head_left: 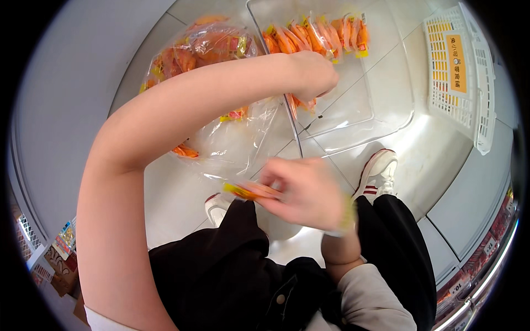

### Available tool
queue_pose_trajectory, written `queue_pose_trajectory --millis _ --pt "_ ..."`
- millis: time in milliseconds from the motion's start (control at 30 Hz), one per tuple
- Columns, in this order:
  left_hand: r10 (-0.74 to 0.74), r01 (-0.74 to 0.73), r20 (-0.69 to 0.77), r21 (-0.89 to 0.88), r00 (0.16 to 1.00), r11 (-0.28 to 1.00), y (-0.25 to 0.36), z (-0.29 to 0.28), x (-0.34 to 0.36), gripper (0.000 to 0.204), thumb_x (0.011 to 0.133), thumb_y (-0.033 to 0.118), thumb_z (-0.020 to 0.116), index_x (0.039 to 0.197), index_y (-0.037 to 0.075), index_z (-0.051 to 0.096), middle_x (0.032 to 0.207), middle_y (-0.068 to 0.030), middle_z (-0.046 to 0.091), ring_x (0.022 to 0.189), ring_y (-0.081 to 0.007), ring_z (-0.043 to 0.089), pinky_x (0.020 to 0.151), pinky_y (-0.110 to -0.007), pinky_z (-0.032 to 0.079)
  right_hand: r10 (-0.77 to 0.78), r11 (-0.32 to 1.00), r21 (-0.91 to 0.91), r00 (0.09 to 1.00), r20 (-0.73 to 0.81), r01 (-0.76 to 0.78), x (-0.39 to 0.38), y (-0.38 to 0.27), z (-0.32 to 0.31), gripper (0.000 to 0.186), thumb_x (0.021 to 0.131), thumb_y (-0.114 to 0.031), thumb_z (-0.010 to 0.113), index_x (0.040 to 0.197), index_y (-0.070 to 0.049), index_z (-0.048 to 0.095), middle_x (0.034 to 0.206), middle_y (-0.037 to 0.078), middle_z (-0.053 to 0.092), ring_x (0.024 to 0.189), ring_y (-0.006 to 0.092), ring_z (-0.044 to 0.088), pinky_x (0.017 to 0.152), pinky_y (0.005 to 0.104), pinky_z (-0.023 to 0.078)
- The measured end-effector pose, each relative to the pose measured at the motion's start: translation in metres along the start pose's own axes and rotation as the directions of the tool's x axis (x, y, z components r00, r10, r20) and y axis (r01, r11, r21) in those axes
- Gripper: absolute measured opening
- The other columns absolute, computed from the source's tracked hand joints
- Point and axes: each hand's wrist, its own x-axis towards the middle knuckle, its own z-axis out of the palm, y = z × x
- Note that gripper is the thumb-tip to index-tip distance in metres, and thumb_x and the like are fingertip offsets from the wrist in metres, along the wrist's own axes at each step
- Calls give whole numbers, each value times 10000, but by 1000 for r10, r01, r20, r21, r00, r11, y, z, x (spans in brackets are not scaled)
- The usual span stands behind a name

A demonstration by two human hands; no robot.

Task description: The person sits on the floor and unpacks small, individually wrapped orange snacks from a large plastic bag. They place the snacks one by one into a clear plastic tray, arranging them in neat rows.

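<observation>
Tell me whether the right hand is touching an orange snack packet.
Touching: the head view, though blurred, shows the right hand pinching an orange snack packet at its fingertips.

L hand [313,74] in clear bin [386,118], R hand [306,193] w/ orange packet [245,191]

We are seeing orange snack packets [314,34] with yellow ends lying in a clear tray [386,105]. More orange and yellow packets are showing through a clear plastic bag [221,83]. Our right hand [306,193] is pinching a blurred orange and yellow packet [245,191]. A white basket [469,83] is carrying an orange label. White shoes [378,174] are showing red stripes beside black trousers [403,248].
</observation>
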Motion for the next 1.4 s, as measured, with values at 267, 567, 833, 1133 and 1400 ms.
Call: queue_pose_trajectory --millis 267,567,833,1133,1400 --pt "-69 68 -36 -38 997 997 1 -2 -1 151 648 7 646 790 56 655 775 -121 651 772 -304 642 641 -403 510 358 930 333 591 -723 -157 -24 44 -93 228 722 -16 766 764 -3 542 759 76 654 659 74 597 591 206 467" --pt "188 -131 -691 134 699 982 2 9 -4 166 634 8 640 789 64 621 814 -98 619 794 -306 616 664 -400 493 187 915 -129 685 -704 -382 29 105 -29 139 803 -70 616 933 -21 621 860 154 672 700 244 664 646 332 510" --pt "-32 19 140 92 990 996 15 -2 2 274 685 181 581 937 96 647 1027 -85 583 880 -286 616 710 -424 503 77 995 -10 829 -553 -99 3 11 -7 187 810 -3 538 973 10 629 857 172 661 759 284 654 694 335 505" --pt "20 -48 114 242 993 969 20 14 25 424 726 345 546 1042 75 627 1008 -100 598 884 -263 623 696 -415 513 -277 909 -387 916 -292 151 106 95 139 304 741 -47 534 1031 35 575 1030 158 602 1065 351 521 943 453 381" --pt "-105 56 312 161 944 985 27 2 16 420 728 411 538 1024 134 644 871 -71 669 853 -267 635 692 -400 478 -173 855 -509 874 -454 -95 121 107 112 364 739 -64 555 1096 -22 611 1111 169 600 1069 334 529 941 487 362"
